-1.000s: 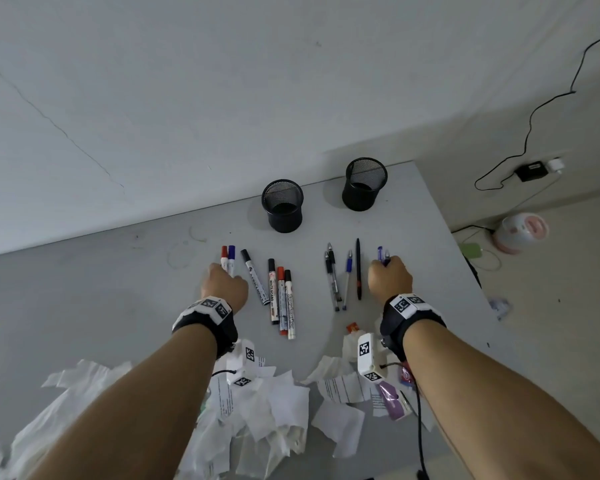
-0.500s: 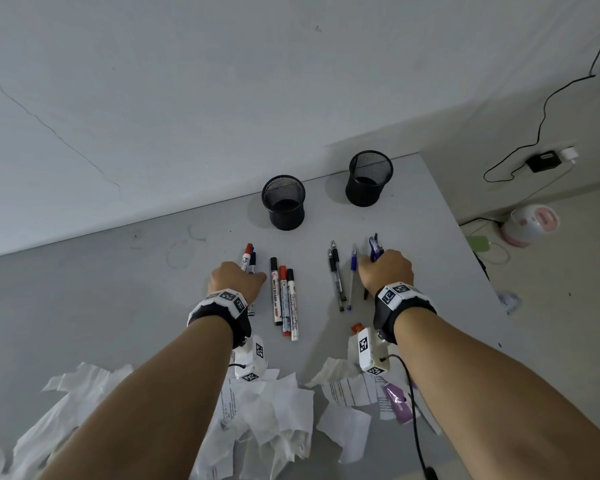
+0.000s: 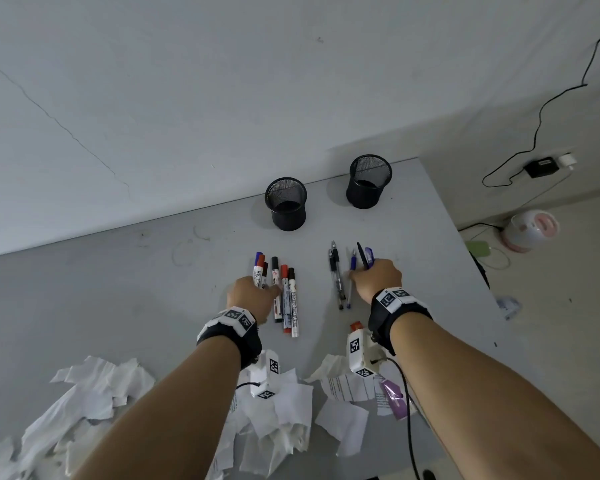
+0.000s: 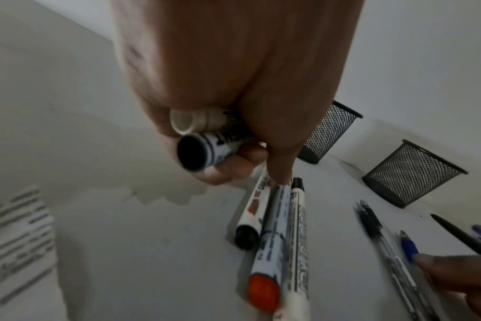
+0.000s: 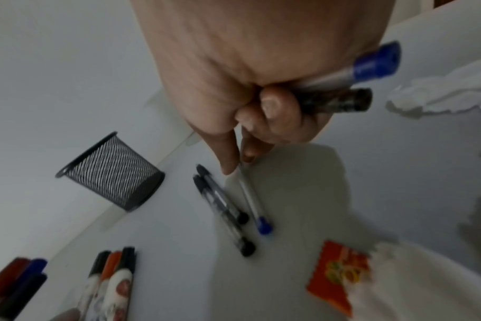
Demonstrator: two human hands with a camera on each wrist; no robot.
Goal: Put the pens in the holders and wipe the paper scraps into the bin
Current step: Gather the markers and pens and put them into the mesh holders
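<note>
My left hand (image 3: 253, 296) grips a bunch of whiteboard markers (image 3: 260, 266) with blue and red caps; their butt ends (image 4: 192, 152) stick out of my fist. Its index finger touches the nearest of three markers (image 3: 285, 296) lying side by side on the grey table (image 3: 153, 289). My right hand (image 3: 374, 278) holds a black pen and a purple-blue pen (image 3: 365, 258), whose ends (image 5: 343, 95) show in the right wrist view. Its thumb and index fingertip (image 5: 229, 169) meet at the tip of a blue pen (image 5: 253, 199). Beside that pen lie two black pens (image 3: 336, 277). Two black mesh holders (image 3: 286, 204) (image 3: 369, 181) stand behind.
White paper scraps (image 3: 278, 410) lie under my forearms, and more are spread at the front left (image 3: 84, 389). An orange wrapper (image 5: 341, 278) sits among them. The table's right edge (image 3: 465, 244) drops to a floor with a pink-and-white appliance (image 3: 530, 230) and cables.
My left hand slid right to the three lying markers, having gathered the slanted one. My right hand took up the black pen and moved left to the blue pen.
</note>
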